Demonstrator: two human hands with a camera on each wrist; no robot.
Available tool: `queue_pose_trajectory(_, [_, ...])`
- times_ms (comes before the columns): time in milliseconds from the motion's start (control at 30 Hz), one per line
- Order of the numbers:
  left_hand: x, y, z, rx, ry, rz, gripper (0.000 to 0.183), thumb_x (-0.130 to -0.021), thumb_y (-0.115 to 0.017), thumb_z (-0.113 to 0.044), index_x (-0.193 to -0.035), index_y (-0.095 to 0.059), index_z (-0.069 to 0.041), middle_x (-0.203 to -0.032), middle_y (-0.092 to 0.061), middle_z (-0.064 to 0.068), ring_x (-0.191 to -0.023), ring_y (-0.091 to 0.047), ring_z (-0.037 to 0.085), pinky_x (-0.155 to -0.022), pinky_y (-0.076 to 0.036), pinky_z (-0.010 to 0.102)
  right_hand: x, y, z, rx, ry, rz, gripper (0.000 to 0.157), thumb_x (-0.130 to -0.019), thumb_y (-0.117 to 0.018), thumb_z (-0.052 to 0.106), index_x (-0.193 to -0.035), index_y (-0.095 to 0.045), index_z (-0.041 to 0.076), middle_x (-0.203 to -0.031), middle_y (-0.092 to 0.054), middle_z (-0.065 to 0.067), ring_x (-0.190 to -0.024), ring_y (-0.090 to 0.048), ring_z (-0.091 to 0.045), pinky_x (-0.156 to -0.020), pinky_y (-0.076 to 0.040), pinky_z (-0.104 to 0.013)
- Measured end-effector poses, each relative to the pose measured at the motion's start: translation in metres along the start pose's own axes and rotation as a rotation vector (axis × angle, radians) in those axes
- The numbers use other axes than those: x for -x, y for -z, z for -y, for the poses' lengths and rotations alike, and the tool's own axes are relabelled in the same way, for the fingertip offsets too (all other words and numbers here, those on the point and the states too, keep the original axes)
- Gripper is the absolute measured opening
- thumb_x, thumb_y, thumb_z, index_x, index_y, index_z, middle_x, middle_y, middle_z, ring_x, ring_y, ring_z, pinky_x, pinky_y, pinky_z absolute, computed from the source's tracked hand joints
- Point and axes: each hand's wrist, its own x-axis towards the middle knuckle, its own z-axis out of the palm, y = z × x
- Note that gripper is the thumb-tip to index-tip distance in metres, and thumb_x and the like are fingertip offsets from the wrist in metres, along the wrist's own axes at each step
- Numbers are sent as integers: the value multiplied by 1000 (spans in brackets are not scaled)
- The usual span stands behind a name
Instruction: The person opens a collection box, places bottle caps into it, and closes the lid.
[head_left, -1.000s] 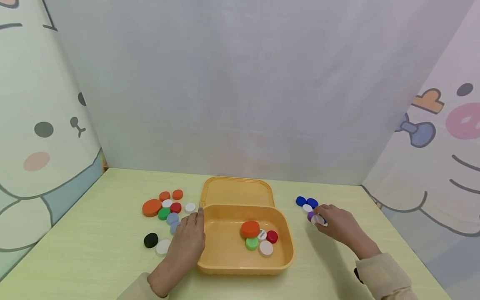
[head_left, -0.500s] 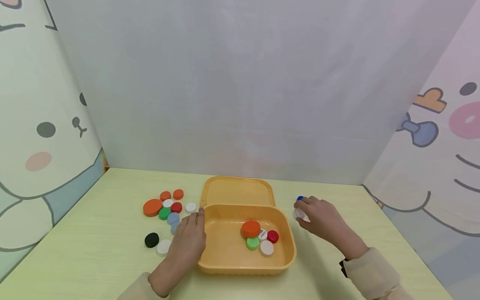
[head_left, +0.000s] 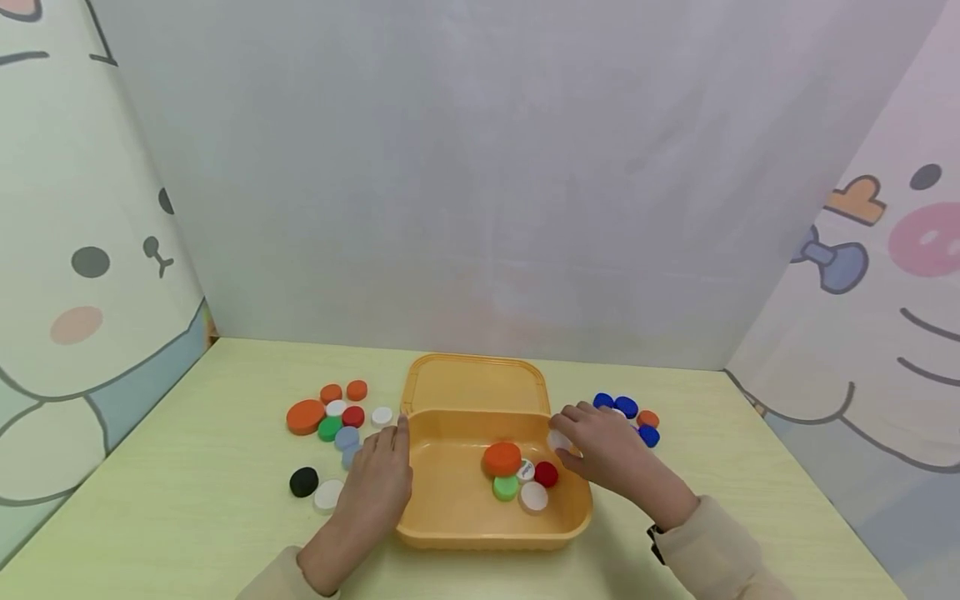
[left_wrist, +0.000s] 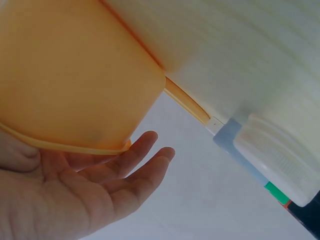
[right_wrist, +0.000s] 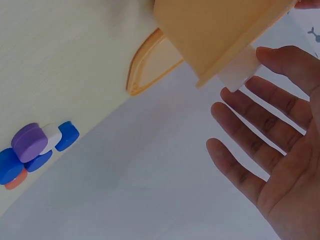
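Note:
In the head view, my left hand (head_left: pixel 375 477) lies along the left rim of the orange plastic box (head_left: pixel 442 537), its fingers fairly straight and touching the edge. My right hand (head_left: pixel 611 446) is over the box's right rim and pinches a white bottle cap (head_left: pixel 558 440) between thumb and fingertips; the right wrist view shows this white cap (right_wrist: pixel 240 69) by the rim. Inside the box sit a large orange cap (head_left: pixel 502 458), a light green cap (head_left: pixel 506 487), a red cap (head_left: pixel 546 474), a printed white cap (head_left: pixel 526 471) and a plain white cap (head_left: pixel 534 497).
The orange lid (head_left: pixel 476 383) lies behind the box. Left of it are several caps, including a big orange cap (head_left: pixel 306 417), a black cap (head_left: pixel 303 482) and a white cap (head_left: pixel 328 496). Blue caps (head_left: pixel 626 407) and an orange cap (head_left: pixel 648 419) lie at the right.
My right hand has carried the white cap leftward from the right-hand cluster to above the box's right rim, uncovering the caps there. My left hand has stayed on the box.

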Motion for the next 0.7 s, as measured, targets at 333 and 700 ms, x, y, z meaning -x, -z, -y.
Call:
queue_pose_trajectory(333, [0,1,-1,3,-2,11,60,-84,-63,-15,-136,-37,3,-124,-51,18,-112,-50,34,-91,-46,46,-5,-15,15,-27,30,62,28,-73,-74,30,-96,-62,18,-91,-63,4,-80,-55,-12,-66,-49,-27])
queue_pose_trajectory(700, [0,1,-1,1,1,11,59,-84,-62,-14,-136,-38,2,-123,-51,18,-111,-50,34,-91,-46,46,-6,-29,17,-76,66,43,31,-70,-78,28,-96,-65,17,-92,-66,3,-89,-57,-17,-79,-46,-38])
